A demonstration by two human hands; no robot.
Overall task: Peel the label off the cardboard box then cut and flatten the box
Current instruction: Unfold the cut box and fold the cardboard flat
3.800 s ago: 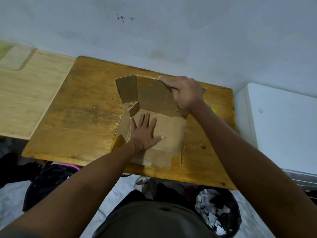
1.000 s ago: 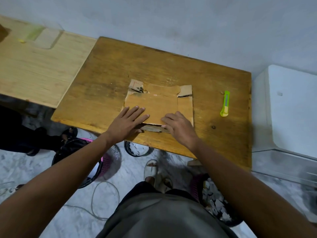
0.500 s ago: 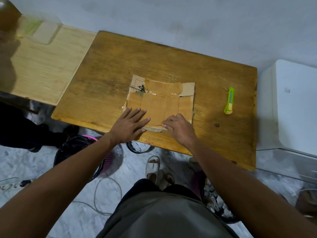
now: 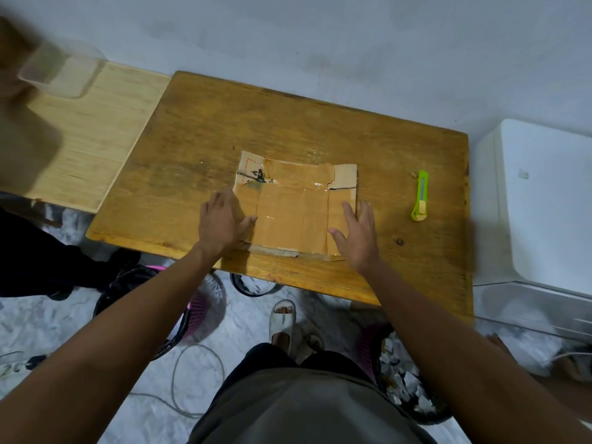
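The flattened cardboard box [image 4: 296, 206] lies on the wooden table [image 4: 198, 139], and its black print is too small to read. The left hand [image 4: 221, 224] and right hand [image 4: 357, 237] rest with straight fingers on its two sides, gripping nothing. A green cutter [image 4: 420, 196] lies well apart.

We see a worn wooden surface [image 4: 320, 129] set against a pale grey wall [image 4: 320, 43]. A lighter wooden board [image 4: 96, 139] adjoins it on the left, a white cabinet [image 4: 544, 203] on the right. The floor [image 4: 80, 331] is marbled grey-white.
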